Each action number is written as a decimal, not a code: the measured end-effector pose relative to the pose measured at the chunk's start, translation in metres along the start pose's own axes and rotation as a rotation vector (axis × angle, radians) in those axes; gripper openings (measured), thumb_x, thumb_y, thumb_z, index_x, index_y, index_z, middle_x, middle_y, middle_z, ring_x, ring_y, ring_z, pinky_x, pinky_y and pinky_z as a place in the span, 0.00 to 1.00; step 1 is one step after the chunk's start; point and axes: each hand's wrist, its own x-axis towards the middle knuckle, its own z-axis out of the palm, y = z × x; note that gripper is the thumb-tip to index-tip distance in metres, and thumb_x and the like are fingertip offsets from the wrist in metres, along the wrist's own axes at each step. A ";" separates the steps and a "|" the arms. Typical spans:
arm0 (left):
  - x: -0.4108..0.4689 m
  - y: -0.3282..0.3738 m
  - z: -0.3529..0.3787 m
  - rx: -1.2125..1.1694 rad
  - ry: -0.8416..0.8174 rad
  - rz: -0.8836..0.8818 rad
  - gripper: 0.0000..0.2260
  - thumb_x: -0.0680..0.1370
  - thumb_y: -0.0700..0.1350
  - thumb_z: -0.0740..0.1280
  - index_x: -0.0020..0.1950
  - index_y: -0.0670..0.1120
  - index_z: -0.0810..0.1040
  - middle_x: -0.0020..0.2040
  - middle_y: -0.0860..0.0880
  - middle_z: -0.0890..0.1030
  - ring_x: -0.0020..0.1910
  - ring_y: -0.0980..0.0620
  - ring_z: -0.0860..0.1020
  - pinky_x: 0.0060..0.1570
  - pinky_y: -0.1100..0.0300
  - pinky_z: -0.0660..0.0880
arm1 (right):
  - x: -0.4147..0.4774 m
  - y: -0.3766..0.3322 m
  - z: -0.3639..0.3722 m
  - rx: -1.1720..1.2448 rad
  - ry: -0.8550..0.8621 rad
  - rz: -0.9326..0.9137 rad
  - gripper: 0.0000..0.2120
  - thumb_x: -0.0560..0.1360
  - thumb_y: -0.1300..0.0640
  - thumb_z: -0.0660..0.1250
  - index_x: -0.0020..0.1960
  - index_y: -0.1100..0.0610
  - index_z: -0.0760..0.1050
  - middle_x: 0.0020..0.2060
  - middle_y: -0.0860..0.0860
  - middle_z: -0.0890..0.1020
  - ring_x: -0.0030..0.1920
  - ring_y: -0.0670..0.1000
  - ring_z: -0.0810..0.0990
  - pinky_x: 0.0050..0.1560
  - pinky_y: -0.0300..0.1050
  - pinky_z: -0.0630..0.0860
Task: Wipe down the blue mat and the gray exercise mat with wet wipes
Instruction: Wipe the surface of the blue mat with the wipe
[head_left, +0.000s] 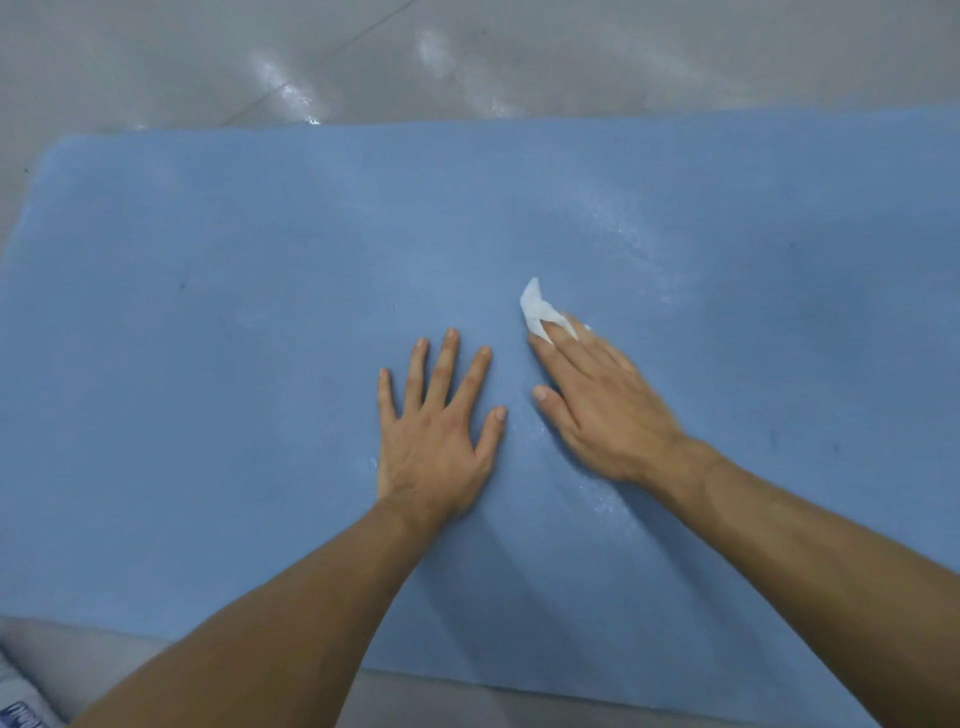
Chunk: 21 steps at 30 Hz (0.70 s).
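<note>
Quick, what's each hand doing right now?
Left hand: open, flat on the blue mat.
Right hand: open, pressing the wet wipe onto the mat.

Single head cam, wide-angle, looks steeply down/fwd, close over blue mat (208, 312) on floor (156, 52).

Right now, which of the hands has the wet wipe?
The right hand, fingers pressing the wet wipe onto the blue mat; the left hand lies flat, empty.
</note>
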 end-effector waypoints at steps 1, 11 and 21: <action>0.000 0.000 0.000 0.004 0.001 0.000 0.29 0.83 0.65 0.47 0.84 0.60 0.51 0.85 0.55 0.46 0.84 0.49 0.42 0.80 0.36 0.44 | 0.000 0.004 -0.001 -0.012 -0.002 0.008 0.33 0.83 0.42 0.46 0.84 0.55 0.53 0.84 0.51 0.54 0.83 0.53 0.52 0.82 0.48 0.48; -0.001 -0.001 -0.001 0.015 -0.012 0.010 0.29 0.83 0.65 0.46 0.84 0.60 0.50 0.85 0.54 0.46 0.84 0.49 0.41 0.80 0.37 0.43 | 0.014 0.132 -0.048 -0.031 0.207 0.464 0.30 0.82 0.46 0.51 0.81 0.58 0.58 0.82 0.57 0.59 0.77 0.65 0.64 0.75 0.63 0.63; 0.001 -0.001 -0.001 0.019 -0.008 0.007 0.29 0.83 0.65 0.46 0.84 0.60 0.50 0.85 0.55 0.46 0.84 0.50 0.41 0.80 0.37 0.43 | -0.038 0.021 -0.013 0.016 -0.021 -0.094 0.38 0.84 0.52 0.59 0.85 0.54 0.39 0.84 0.47 0.42 0.84 0.47 0.43 0.82 0.50 0.51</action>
